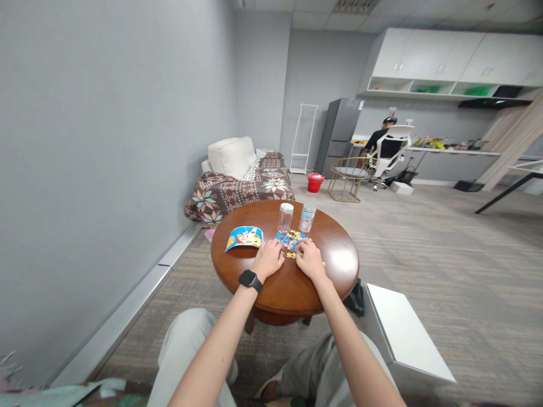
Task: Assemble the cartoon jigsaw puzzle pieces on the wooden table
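A loose pile of small jigsaw puzzle pieces (pixel 290 239), mostly blue, yellow and pink, lies on a round brown wooden table (pixel 284 291). My left hand (pixel 268 258) rests at the pile's left edge, fingers loosely stretched over the nearest pieces. On the right side, my right hand (pixel 309 258) touches the pieces with bent, slightly parted fingers; its fingertips are partly hidden. Behind the pile stand a clear jar (pixel 285 219) with a white lid and a printed can (pixel 307 219). Left of my left hand lies a curled picture sheet (pixel 245 238) with a blue cartoon print.
A white box (pixel 407 325) stands on the floor right of the table. Beyond the table is a sofa (pixel 241 189) under a patterned cover. Farther back are a red bucket (pixel 315 182), a wire-framed chair (pixel 350 172) and a person (pixel 376 138) seated in an office chair.
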